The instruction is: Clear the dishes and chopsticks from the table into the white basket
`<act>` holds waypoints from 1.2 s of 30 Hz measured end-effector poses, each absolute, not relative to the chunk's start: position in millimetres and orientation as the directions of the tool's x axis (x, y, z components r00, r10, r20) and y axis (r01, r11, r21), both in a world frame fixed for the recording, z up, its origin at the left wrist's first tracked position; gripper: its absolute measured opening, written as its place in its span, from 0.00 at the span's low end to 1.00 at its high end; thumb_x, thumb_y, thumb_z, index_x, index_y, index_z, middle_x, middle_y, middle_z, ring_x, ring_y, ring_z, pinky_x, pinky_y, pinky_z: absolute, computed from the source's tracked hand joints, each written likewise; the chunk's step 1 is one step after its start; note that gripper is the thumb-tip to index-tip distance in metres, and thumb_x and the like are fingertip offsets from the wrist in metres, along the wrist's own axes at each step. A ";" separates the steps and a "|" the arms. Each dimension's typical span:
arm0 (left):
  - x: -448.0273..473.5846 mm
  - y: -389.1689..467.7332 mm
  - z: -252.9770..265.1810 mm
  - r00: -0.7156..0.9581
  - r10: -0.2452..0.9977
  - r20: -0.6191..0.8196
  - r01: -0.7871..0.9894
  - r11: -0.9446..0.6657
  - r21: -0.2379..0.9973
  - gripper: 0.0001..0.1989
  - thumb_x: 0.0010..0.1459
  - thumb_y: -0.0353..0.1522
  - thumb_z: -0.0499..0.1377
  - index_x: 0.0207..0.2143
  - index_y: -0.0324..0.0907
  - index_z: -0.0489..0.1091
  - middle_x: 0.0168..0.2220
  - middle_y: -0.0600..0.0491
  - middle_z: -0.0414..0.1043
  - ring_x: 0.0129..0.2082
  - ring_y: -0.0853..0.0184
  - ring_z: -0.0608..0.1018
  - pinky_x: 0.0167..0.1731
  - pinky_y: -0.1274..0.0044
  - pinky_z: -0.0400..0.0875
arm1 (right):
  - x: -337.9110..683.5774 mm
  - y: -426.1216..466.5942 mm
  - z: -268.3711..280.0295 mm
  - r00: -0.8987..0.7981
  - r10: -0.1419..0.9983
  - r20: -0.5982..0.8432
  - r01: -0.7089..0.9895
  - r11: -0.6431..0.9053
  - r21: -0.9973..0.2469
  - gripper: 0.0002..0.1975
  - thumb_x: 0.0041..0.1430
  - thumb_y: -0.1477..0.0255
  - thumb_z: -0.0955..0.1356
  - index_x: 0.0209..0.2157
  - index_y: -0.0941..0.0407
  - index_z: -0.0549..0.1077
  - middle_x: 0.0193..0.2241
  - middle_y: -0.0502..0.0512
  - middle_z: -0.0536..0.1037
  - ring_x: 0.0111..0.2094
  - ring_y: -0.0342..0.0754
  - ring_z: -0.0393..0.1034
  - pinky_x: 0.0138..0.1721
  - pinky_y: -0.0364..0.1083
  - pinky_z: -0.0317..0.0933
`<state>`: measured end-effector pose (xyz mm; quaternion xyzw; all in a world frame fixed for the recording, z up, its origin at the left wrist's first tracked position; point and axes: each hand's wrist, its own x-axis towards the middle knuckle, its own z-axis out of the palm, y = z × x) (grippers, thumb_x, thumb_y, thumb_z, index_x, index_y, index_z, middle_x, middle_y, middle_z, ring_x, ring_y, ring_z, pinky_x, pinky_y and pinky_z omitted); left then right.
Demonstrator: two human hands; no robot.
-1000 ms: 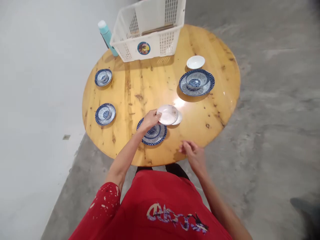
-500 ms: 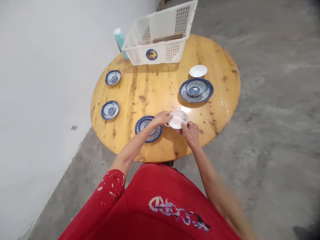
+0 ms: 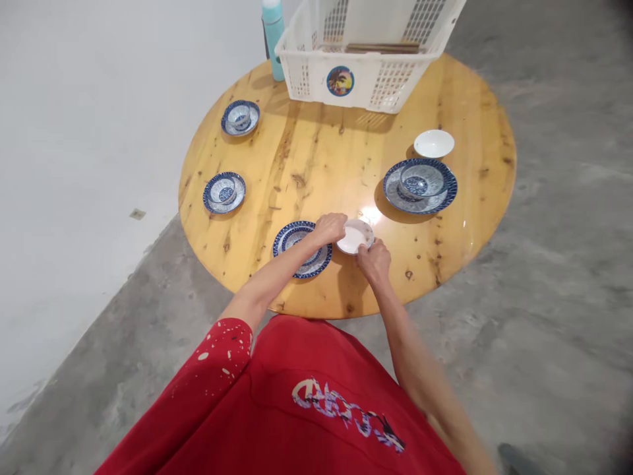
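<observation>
Between my two hands is a small white bowl (image 3: 357, 236), held just above or at the tabletop; I cannot tell whether it touches. My left hand (image 3: 331, 228) is closed at its left edge, fingers partly hidden. On its right rim, my right hand (image 3: 374, 261) grips with the thumb on top. Under my left forearm lies a blue-and-white plate (image 3: 324, 260) with a smaller patterned dish (image 3: 291, 239) on it, partly covered by the arm.
To the right, a large blue-patterned plate (image 3: 395, 196) carries a glassy bowl (image 3: 420, 179), with a white bowl (image 3: 434, 143) behind. Two small plates with bowls (image 3: 239, 119) sit left. At the back stand a white basket (image 3: 306, 76) holding chopsticks (image 3: 383, 48) and a turquoise bottle (image 3: 275, 39).
The view has shifted, so the basket and bottle appear higher. My hands stay on the white bowl, with my left hand turned more over its left edge.
</observation>
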<state>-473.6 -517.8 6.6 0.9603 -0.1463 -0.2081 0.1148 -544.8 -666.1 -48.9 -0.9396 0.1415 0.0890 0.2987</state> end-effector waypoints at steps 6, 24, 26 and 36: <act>-466.9 -517.6 -1.0 0.851 -0.379 -0.364 -0.300 -0.919 0.256 0.19 0.65 0.25 0.51 0.55 0.34 0.71 0.52 0.38 0.77 0.54 0.54 0.78 0.50 0.69 0.70 | -540.1 -658.4 -47.5 0.871 -0.273 -0.408 -0.463 -0.734 -0.498 0.20 0.64 0.70 0.60 0.52 0.65 0.72 0.32 0.67 0.79 0.43 0.61 0.76 0.45 0.51 0.66; -454.7 -511.9 5.4 0.782 -0.336 -0.525 -0.225 -0.938 0.264 0.19 0.67 0.34 0.52 0.55 0.40 0.73 0.56 0.40 0.76 0.56 0.55 0.79 0.52 0.69 0.73 | -538.3 -655.2 -36.6 0.821 -0.275 -0.500 -0.565 -0.511 -0.647 0.10 0.65 0.68 0.61 0.39 0.57 0.72 0.26 0.61 0.80 0.30 0.53 0.78 0.34 0.45 0.68; -452.5 -513.3 6.1 0.774 -0.331 -0.540 -0.213 -0.939 0.271 0.20 0.67 0.34 0.52 0.56 0.40 0.73 0.56 0.40 0.77 0.56 0.56 0.79 0.51 0.69 0.74 | -538.2 -652.6 -39.9 0.805 -0.280 -0.523 -0.592 -0.424 -0.685 0.09 0.64 0.69 0.61 0.39 0.57 0.70 0.23 0.58 0.78 0.24 0.51 0.76 0.29 0.45 0.68; -459.7 -546.5 23.3 0.763 -0.370 -0.530 -0.199 -0.915 0.351 0.21 0.68 0.38 0.47 0.50 0.38 0.75 0.54 0.39 0.78 0.55 0.56 0.79 0.52 0.71 0.72 | -556.3 -682.3 -24.9 0.789 -0.371 -0.489 -0.569 -0.141 -0.810 0.09 0.57 0.64 0.64 0.34 0.55 0.67 0.22 0.55 0.76 0.20 0.49 0.72 0.21 0.43 0.65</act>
